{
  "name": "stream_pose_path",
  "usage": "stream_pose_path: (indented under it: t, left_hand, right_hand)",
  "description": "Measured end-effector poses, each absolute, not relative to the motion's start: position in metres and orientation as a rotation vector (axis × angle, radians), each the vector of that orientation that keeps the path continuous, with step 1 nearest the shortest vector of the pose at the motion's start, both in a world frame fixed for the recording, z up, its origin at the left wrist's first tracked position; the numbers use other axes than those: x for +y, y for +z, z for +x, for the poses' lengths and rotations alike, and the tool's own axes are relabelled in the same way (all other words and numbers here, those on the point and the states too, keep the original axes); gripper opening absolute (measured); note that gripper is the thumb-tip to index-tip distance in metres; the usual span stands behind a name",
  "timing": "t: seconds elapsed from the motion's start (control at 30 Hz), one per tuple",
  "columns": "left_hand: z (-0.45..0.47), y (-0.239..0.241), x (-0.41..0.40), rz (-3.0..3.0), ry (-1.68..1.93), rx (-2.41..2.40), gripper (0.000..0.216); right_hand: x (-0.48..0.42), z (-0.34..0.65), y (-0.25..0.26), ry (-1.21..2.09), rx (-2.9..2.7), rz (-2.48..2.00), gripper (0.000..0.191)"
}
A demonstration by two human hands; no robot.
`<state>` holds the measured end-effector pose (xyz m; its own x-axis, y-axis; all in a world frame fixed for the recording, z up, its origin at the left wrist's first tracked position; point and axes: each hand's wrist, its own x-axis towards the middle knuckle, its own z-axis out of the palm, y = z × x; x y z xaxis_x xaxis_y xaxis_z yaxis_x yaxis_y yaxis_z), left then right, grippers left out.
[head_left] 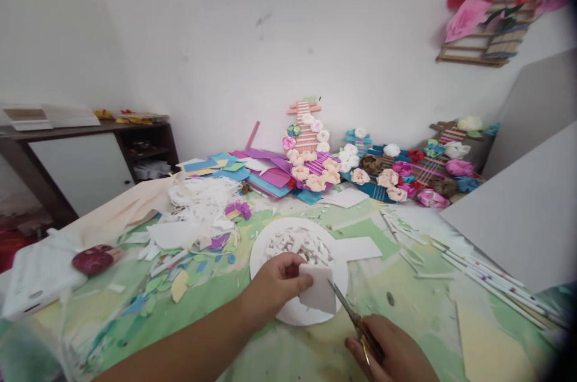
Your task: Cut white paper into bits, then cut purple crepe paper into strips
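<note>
My left hand pinches a small white foam piece over the near part of a round white plate. The plate carries a heap of small white cut bits. My right hand is closed round the handles of gold-coloured scissors. The blades point up and left, and their tip touches the right edge of the white piece.
Paper scraps and coloured leaf cut-outs litter the green table cover. Stick-and-paper-flower crafts and coloured sheets line the back. White strips and grey boards lie right; a dark shelf stands left.
</note>
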<state>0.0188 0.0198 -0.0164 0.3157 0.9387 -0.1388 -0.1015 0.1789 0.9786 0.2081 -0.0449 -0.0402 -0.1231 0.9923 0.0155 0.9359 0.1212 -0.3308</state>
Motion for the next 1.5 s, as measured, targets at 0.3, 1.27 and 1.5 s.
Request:
stream_pose_path:
  t: [0.3,1.27,1.5]
  left_hand:
    - [0.014,-0.02,0.026,1.108,1.104,1.009,0.021]
    - [0.017,-0.024,0.018,1.313,0.825,0.964,0.021]
    - [0.018,-0.017,0.017,1.301,0.827,0.959,0.02]
  right_hand:
    - [-0.046,0.211,-0.042,0.345,-2.043,-1.884,0.031]
    - [-0.051,0.201,-0.038,0.415,-2.033,-1.92,0.026]
    - [-0.049,0.204,-0.039,0.42,-2.027,-1.94,0.029]
